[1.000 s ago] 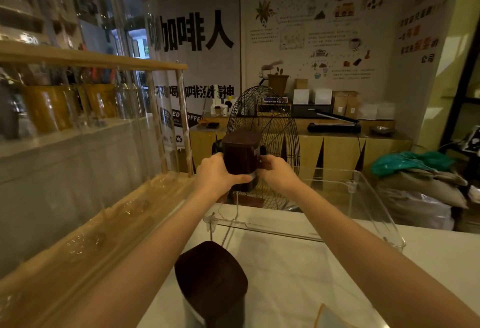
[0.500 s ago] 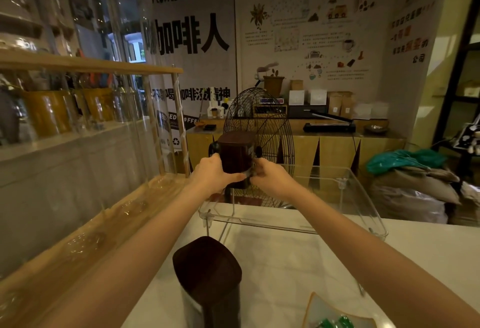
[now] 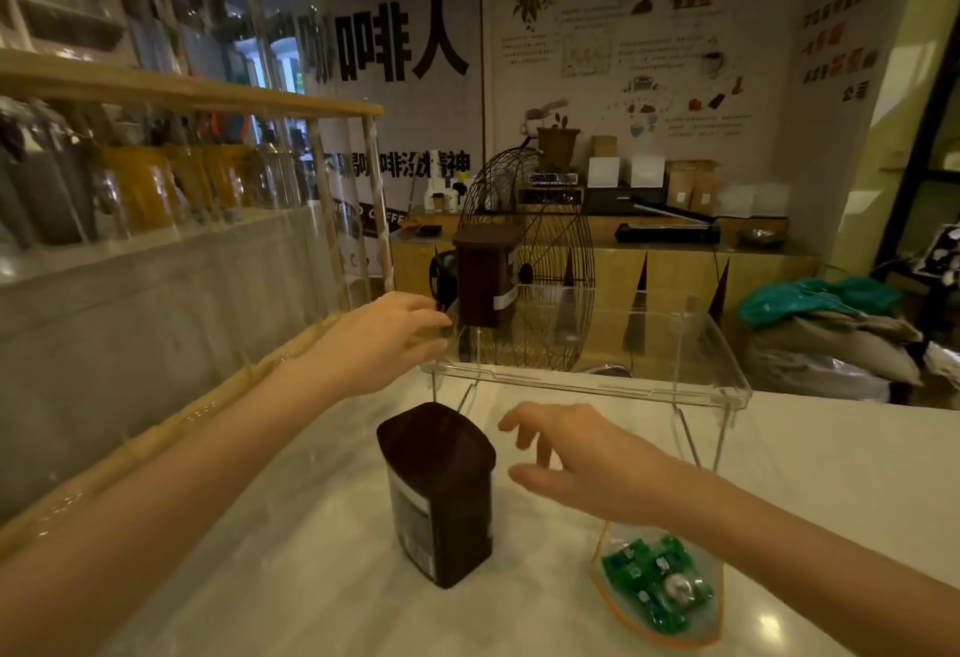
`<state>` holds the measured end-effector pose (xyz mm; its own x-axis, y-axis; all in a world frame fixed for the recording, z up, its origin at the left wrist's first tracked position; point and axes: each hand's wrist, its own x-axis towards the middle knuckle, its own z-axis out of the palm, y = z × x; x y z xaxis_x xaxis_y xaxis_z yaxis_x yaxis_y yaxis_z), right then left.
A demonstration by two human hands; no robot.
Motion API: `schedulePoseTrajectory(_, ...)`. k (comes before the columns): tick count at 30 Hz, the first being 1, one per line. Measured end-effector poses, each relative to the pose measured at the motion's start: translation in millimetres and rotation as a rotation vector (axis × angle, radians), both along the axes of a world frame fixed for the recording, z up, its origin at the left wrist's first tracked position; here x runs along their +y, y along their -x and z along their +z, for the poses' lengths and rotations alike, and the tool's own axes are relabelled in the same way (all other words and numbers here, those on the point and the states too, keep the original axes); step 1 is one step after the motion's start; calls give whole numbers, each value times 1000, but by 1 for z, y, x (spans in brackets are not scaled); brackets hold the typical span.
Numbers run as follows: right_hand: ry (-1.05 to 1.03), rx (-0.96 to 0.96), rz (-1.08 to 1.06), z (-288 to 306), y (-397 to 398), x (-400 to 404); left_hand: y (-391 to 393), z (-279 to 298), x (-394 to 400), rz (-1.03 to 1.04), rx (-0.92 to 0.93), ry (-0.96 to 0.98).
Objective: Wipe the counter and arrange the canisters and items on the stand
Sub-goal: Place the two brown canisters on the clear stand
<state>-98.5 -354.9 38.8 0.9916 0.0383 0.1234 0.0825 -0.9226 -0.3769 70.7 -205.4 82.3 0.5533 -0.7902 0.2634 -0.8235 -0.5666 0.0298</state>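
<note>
A dark brown canister (image 3: 485, 279) stands upright on the left end of the clear acrylic stand (image 3: 597, 386). My left hand (image 3: 382, 339) hovers just left of its base, fingers loosely curled, holding nothing. A second dark brown canister (image 3: 441, 490) with a white label stands on the white counter (image 3: 831, 474) in front of the stand. My right hand (image 3: 576, 453) is open with fingers spread, a short way to the right of that canister's lid and not touching it. A clear bowl of green candies (image 3: 657, 583) sits under my right forearm.
A glass and wood display shelf (image 3: 182, 95) with jars runs along the left edge of the counter. Beyond the counter stand a black wire fan (image 3: 545, 261), a wooden sideboard (image 3: 675, 271) and piled sacks (image 3: 841, 339) at the right.
Both hands have let go of the canister, which now stands on the stand. My right hand has dropped back toward the canister on the counter; my left stays near the stand.
</note>
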Motion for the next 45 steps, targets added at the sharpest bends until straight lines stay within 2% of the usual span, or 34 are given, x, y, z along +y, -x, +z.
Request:
schedulePoseTrajectory(5,-19,288,-32,-32,-11,7,38,-19,44,-88,85,29)
schedulePoseTrajectory(11,-164,356,-9,-51,-28,14,61,-62,71,1,270,54)
schedulePoseTrajectory(15,-228,307,13,-58,-31,17,69,-94,70,124,431,231)
schedulePoseTrajectory(19,-205,261,10,-61,-32,18,80,-112,57,156,572,435)
schedulePoseTrajectory(24,-207,216,3,-61,-31,21,89,-111,45,165,552,601)
schedulePoseTrajectory(31,-144,182,-3,-51,-23,25,90,-98,49,145,684,709)
schedulePoseTrajectory(38,19,-29,15,-8,0,26,90,-55,54,32,756,810)
schedulePoseTrajectory(45,-141,-251,-27,47,16,17,77,19,38,-152,789,822)
